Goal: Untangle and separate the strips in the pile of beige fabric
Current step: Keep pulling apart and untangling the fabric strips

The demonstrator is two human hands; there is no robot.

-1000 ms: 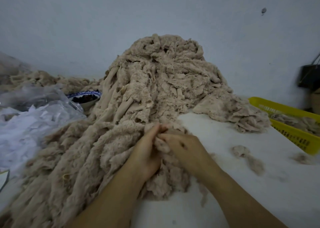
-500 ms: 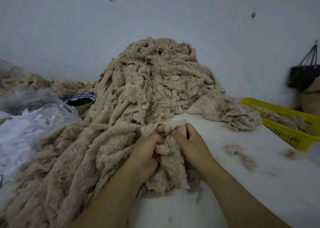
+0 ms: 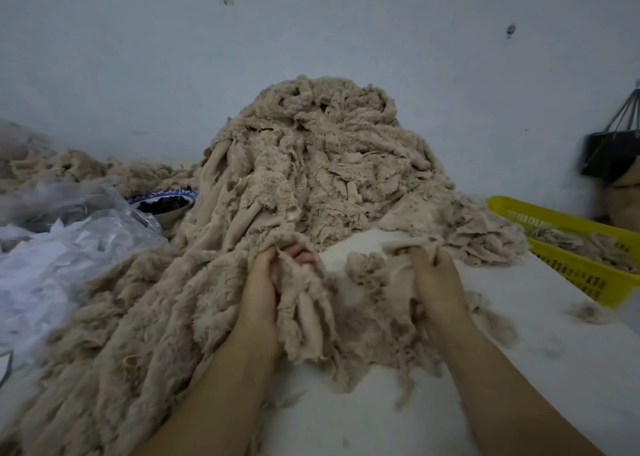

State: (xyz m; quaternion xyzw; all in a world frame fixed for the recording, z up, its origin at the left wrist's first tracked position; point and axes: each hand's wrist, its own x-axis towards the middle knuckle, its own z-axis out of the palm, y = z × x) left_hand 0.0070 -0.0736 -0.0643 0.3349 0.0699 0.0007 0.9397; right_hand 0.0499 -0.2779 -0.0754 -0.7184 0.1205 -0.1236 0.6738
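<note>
A tall pile of beige fabric strips (image 3: 311, 165) rises against the wall and spills down to the left front. My left hand (image 3: 263, 282) grips a bunch of fuzzy strips (image 3: 304, 310) at the pile's near edge. My right hand (image 3: 436, 279) grips a separate strip (image 3: 388, 275), held off to the right over the white table (image 3: 519, 369). The two hands are about a hand's width apart, with table showing between the upper ends of the two bunches.
A yellow plastic basket (image 3: 571, 268) with beige scraps stands at the right. Clear plastic bags with white material (image 3: 52, 255) lie at the left, a blue-rimmed bowl (image 3: 162, 203) behind them. Small fluff bits (image 3: 588, 312) dot the table. A dark bag (image 3: 613, 151) hangs on the wall.
My hands were pinching together at one spot on the fabric. My right hand has pulled rightward with a strip, opening a gap between the two bunches.
</note>
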